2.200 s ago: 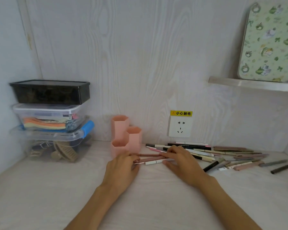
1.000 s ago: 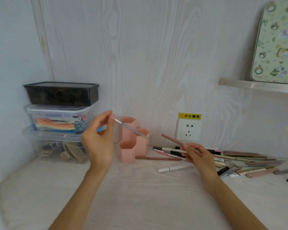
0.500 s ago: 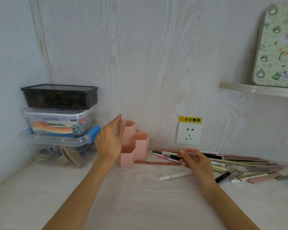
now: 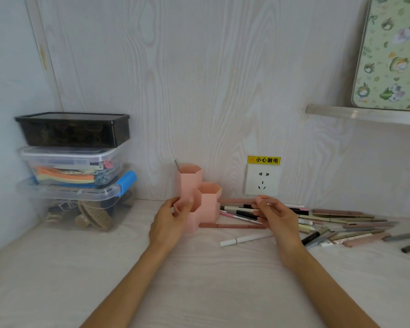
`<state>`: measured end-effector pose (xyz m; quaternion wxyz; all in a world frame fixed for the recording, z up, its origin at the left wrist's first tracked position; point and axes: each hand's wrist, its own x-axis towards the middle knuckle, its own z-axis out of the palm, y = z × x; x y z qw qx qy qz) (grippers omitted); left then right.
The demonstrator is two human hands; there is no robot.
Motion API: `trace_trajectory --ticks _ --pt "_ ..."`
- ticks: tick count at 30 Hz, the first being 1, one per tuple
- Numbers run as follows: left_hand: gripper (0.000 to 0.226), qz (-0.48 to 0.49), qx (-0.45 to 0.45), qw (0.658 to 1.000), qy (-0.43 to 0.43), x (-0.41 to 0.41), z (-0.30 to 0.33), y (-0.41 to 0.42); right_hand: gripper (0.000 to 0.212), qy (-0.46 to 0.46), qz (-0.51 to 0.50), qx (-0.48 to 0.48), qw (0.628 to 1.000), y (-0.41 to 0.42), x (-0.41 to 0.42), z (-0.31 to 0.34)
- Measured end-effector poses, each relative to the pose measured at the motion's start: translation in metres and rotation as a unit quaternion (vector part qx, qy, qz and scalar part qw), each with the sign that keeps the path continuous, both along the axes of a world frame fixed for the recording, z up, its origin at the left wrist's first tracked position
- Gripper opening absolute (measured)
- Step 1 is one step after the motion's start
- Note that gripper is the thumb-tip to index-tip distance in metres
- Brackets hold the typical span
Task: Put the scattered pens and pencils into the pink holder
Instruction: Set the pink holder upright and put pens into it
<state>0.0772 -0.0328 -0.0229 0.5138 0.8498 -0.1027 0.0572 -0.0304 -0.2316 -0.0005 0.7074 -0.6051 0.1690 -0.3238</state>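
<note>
The pink holder (image 4: pixel 207 200) has three hexagon cells and stands by the back wall. A thin grey pen (image 4: pixel 176 162) pokes out of its tallest cell. My left hand (image 4: pixel 167 223) is wrapped around the low front cell. My right hand (image 4: pixel 278 217) is just right of the holder and pinches a pink-brown pen (image 4: pixel 237 200) that points left towards it. A brown pen (image 4: pixel 232 226) and a white pen (image 4: pixel 244 240) lie loose in front. Several more pens and pencils (image 4: pixel 346 227) are spread along the wall to the right.
Three plastic storage boxes (image 4: pixel 74 162) are stacked in the left corner. A wall socket (image 4: pixel 262 182) with a yellow warning label sits behind the pens. A shelf (image 4: pixel 365 114) at upper right carries a patterned green board (image 4: pixel 393 55).
My left hand lifted a thin grey pen, put it into the tallest cell, then came down onto the front cell. My right hand picked a pink-brown pen out of the pile.
</note>
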Motion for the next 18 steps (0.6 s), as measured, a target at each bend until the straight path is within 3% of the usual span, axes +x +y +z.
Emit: trace_trajectory --ticks 2,4,5,7,9,11,13,15,18 --pt "0.070 0.014 -0.002 1.000 0.000 -0.009 0.003 -0.004 0.007 -0.014 0.000 0.029 0.999 -0.003 -0.004 0.003" --pt "0.072 0.067 -0.002 0.993 -0.100 -0.021 0.011 -0.001 0.006 -0.028 0.001 0.058 0.998 -0.005 -0.008 0.007" --pt "0.062 0.072 -0.017 0.981 -0.177 -0.027 0.015 0.000 0.006 -0.037 0.004 0.072 0.997 -0.006 -0.010 0.009" --pt "0.030 -0.011 -0.020 0.963 -0.268 -0.041 0.024 -0.001 0.007 -0.059 0.014 0.103 0.993 -0.008 -0.013 0.012" --pt "0.018 -0.136 0.084 0.949 -0.272 -0.053 0.026 -0.008 0.008 -0.078 0.017 0.132 0.988 -0.009 -0.015 0.013" --pt "0.037 -0.213 0.215 0.915 -0.267 -0.056 0.020 -0.019 0.006 -0.092 0.015 0.140 0.986 -0.009 -0.016 0.015" --pt "0.052 -0.222 0.321 0.886 -0.250 -0.055 0.015 -0.028 0.006 -0.092 0.007 0.125 0.988 -0.009 -0.016 0.015" --pt "0.051 -0.215 0.361 0.875 -0.240 -0.053 0.013 -0.029 0.020 -0.092 -0.001 0.096 0.991 -0.008 -0.016 0.018" --pt "0.037 -0.220 0.333 0.876 -0.272 -0.049 0.010 -0.018 0.035 -0.098 -0.012 0.072 0.993 -0.003 -0.011 0.030"
